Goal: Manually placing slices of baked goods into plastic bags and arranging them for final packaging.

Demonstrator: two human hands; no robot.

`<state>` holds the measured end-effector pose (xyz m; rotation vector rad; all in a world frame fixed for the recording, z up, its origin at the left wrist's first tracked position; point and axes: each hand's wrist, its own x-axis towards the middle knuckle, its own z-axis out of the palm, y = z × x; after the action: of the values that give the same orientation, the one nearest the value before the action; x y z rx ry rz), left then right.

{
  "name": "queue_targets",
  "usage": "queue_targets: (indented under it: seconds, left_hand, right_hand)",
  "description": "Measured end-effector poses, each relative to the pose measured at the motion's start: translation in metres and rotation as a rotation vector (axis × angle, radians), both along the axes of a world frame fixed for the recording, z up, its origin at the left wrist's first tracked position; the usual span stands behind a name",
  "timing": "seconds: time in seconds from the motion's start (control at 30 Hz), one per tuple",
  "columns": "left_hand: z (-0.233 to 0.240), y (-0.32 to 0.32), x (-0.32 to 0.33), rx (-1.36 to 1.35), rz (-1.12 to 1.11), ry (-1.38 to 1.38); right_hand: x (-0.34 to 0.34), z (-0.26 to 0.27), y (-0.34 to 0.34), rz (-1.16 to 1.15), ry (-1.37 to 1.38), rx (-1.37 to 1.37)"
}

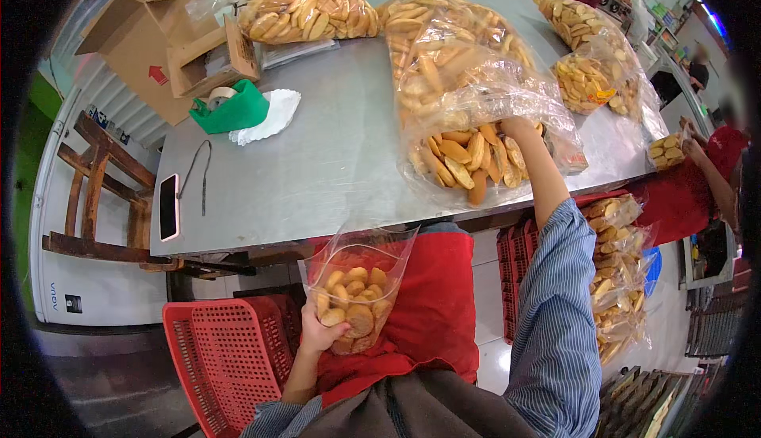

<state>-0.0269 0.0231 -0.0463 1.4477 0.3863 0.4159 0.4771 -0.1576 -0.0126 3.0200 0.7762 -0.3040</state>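
Observation:
My left hand point(321, 330) grips the lower left side of a clear plastic pouch point(359, 304), held upright above my lap. Round toasted bread slices fill its lower part, and its top gapes. My right hand point(518, 125) reaches into the mouth of a large clear plastic bag point(461, 90) lying on the metal table point(321, 164). The bag's film and the slices hide its fingers, so I cannot see whether they hold anything. Longer toasted bread slices point(475, 152) show at the bag's opening, near the table's front edge.
More bread bags point(309, 7) point(585, 57) lie at the back. A green tape dispenser point(235, 111), a phone point(169, 207) and an open carton point(208, 57) sit left. Red crates point(235, 343) point(517, 277) flank me. Filled pouches point(618, 277) and a co-worker's hands point(692, 143) are right.

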Motion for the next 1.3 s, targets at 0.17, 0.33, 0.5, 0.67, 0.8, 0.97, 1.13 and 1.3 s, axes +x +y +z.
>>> queue_targets:
  seconds: [0.17, 0.33, 0.5, 0.67, 0.8, 0.97, 1.13, 1.3]
  left_hand:
    - [-0.007, 0.002, -0.004, -0.05, -0.001, 0.053]
    - [-0.012, 0.003, -0.005, -0.062, -0.013, 0.043]
    - [0.001, -0.003, -0.002, -0.013, 0.078, -0.052]
    - [0.009, -0.004, -0.003, 0.016, 0.059, -0.07]
    - [0.013, -0.005, -0.004, 0.024, 0.012, -0.093]
    - [0.009, -0.008, -0.005, 0.028, 0.045, -0.113]
    - [0.004, -0.006, -0.003, 0.041, 0.04, -0.086]
    - [0.007, -0.004, -0.003, 0.023, 0.071, -0.051]
  right_hand:
    - [0.027, -0.041, -0.023, -0.064, -0.414, 0.461]
    - [0.031, -0.021, -0.046, 0.055, -0.316, 0.611]
    - [-0.022, 0.003, -0.04, -0.28, 0.012, 1.092]
    - [-0.068, 0.029, -0.052, -0.268, 0.484, 1.216]
    - [-0.076, 0.029, -0.059, -0.242, 0.234, 1.204]
    - [-0.067, 0.051, -0.05, -0.203, -0.291, 0.424]
    - [-0.024, 0.111, -0.015, 0.204, -0.399, 0.791]
    - [-0.018, 0.13, 0.032, 0.056, -0.352, 0.614]
